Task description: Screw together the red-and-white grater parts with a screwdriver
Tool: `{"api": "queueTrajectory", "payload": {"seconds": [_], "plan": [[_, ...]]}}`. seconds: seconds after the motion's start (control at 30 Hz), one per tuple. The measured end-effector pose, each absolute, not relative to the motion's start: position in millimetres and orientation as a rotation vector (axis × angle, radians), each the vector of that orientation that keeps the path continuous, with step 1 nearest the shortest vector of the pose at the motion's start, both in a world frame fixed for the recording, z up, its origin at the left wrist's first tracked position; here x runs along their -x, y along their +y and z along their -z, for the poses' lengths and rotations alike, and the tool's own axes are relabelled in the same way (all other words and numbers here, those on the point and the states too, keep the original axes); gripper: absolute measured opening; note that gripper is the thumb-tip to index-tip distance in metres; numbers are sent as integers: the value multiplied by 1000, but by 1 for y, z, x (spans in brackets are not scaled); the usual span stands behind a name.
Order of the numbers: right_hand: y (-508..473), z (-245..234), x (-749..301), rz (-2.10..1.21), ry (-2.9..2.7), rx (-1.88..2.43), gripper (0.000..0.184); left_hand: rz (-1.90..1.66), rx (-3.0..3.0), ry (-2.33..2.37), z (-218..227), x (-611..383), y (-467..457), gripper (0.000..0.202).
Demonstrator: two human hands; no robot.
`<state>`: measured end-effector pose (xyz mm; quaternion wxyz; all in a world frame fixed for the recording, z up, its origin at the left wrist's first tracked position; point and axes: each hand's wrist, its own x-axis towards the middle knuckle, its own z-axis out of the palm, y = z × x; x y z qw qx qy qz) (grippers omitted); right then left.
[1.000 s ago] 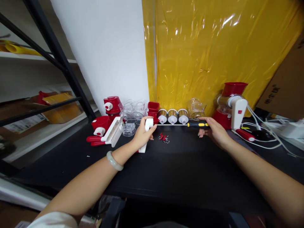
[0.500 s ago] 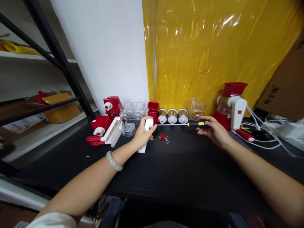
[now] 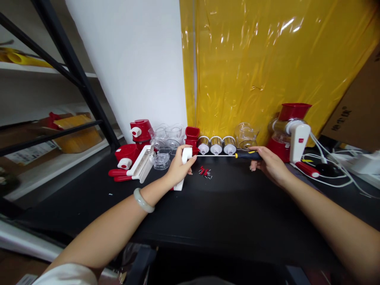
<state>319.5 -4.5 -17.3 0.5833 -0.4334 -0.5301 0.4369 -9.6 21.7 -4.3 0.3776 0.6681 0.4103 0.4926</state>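
My left hand is closed round a white plastic handle part, held upright on the black table. My right hand grips the black and yellow handle of a long screwdriver. The thin shaft of the screwdriver runs level to the left, and its tip meets the top of the white part. A few small red pieces and screws lie on the table just below the shaft.
Along the back stand three metal drum blades, clear plastic cups, red housings and an assembled red and white grater. A white and red crank part lies left. White cables trail right. Black shelving rises left.
My right hand has turned slightly round the screwdriver handle, so less yellow shows. My left hand and the white part have stayed in place.
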Motion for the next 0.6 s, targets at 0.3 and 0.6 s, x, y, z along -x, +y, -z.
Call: {"api": "queueTrajectory", "payload": {"seconds": [0.3,0.6], "plan": [[-4,15,-316,-1086,-1141,989,29,-1257,-1707,1052,3,9,21,52],[-5,13,-317,-1092,-1112,947,26,-1250,-1716,1072,2,8,20,49]]}}
